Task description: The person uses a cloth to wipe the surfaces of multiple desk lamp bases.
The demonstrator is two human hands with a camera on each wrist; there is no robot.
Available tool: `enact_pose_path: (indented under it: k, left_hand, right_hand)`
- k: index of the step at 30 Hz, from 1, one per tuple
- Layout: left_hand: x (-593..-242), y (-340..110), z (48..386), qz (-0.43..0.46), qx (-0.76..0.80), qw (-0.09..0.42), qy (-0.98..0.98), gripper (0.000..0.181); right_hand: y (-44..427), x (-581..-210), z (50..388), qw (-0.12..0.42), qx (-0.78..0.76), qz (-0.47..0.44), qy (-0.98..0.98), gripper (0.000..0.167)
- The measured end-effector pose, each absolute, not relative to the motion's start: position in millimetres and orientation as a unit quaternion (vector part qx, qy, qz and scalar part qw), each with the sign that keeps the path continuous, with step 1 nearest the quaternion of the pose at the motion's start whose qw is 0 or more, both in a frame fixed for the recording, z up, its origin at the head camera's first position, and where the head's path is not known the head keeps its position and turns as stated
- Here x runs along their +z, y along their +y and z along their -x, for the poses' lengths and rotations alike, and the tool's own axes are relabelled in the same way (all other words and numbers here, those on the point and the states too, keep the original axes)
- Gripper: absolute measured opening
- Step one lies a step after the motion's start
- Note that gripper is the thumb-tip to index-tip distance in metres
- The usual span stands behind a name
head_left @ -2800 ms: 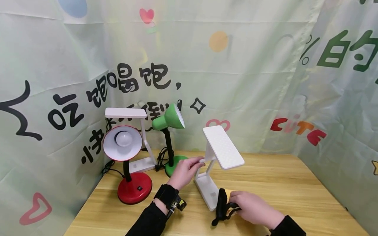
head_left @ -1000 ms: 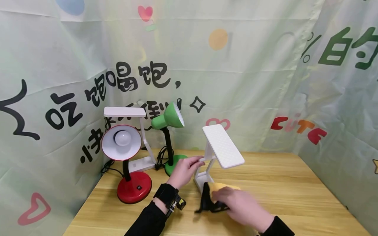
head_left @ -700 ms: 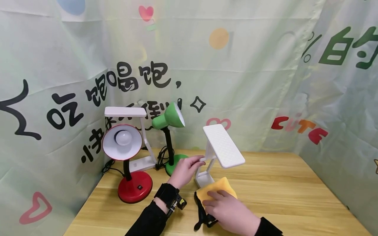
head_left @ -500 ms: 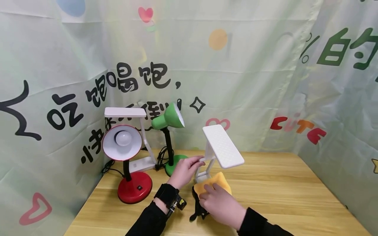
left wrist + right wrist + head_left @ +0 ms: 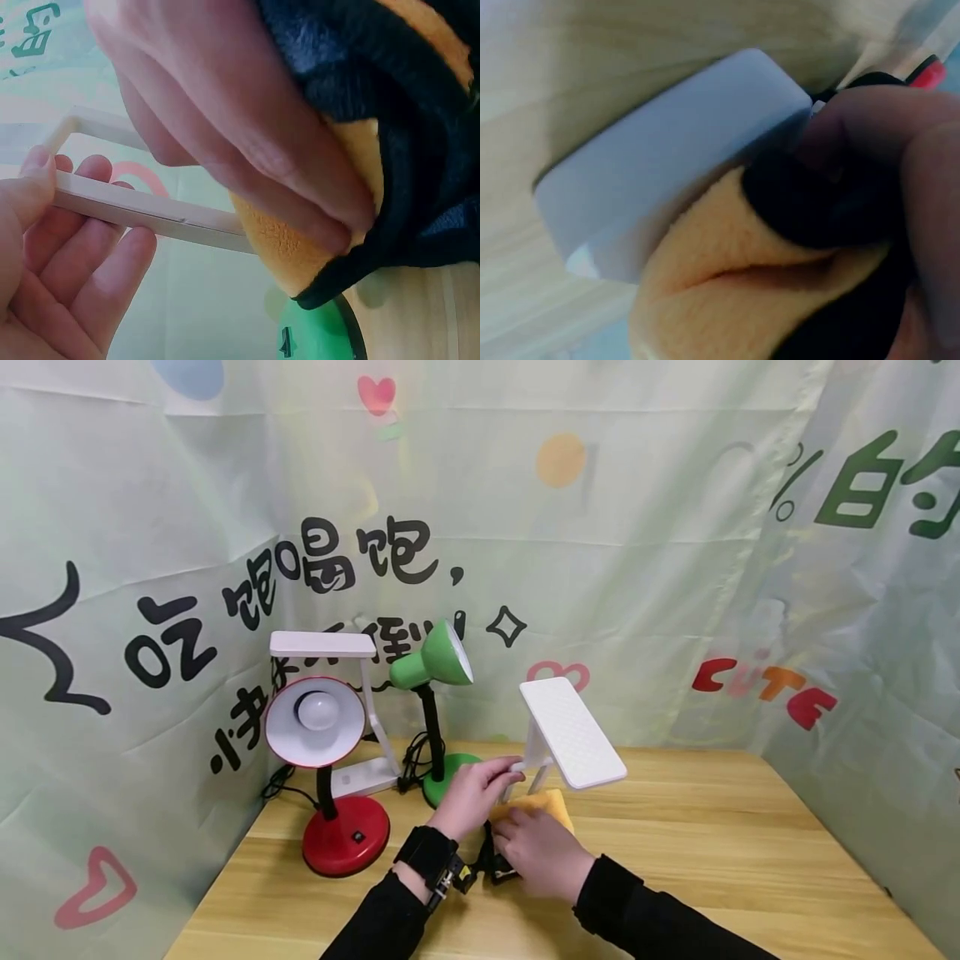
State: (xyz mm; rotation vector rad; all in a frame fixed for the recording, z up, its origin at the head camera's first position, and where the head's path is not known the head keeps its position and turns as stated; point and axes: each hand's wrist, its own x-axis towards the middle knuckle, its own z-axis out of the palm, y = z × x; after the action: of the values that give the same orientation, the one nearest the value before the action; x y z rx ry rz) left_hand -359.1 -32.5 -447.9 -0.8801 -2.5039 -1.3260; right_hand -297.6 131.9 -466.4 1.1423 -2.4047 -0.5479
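Note:
A white desk lamp stands on the wooden table, its flat rectangular head tilted. My left hand pinches its slim stem between thumb and fingers; the left wrist view shows thumb and fingertips at the stem. My right hand grips an orange cloth with black edging, against the lower part of the stem. In the right wrist view the cloth lies along the white lamp base, covering part of it. From the head view, hand and cloth hide the base.
To the left stand a red lamp with its round shade facing forward, a second white lamp behind it, and a green lamp. Black cords lie among them. A printed curtain hangs behind the table.
My right hand has carried the cloth left and away from me, from the near end of the lamp base to the foot of the stem. The left hand keeps its hold.

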Motion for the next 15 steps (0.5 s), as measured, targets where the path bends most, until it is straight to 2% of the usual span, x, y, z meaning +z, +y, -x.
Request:
enact_pose_path:
  k: [5,7,15]
  left_hand:
    - [-449,-32,361,0.297,-0.443,0.092,-0.841,0.029]
    - [-449,-32,362,0.298,-0.441,0.093,-0.842,0.029]
    - [-453,-32,365,0.299,-0.445,0.085,-0.84,0.03]
  right_hand:
    - [128,-460,293,0.228,-0.191,-0.412,-0.861,0.02]
    - [125,-456,290,0.226,-0.203,-0.413,-0.859,0.017]
    - [127,-443,260,0.128,-0.24,-0.413,-0.869,0.017]
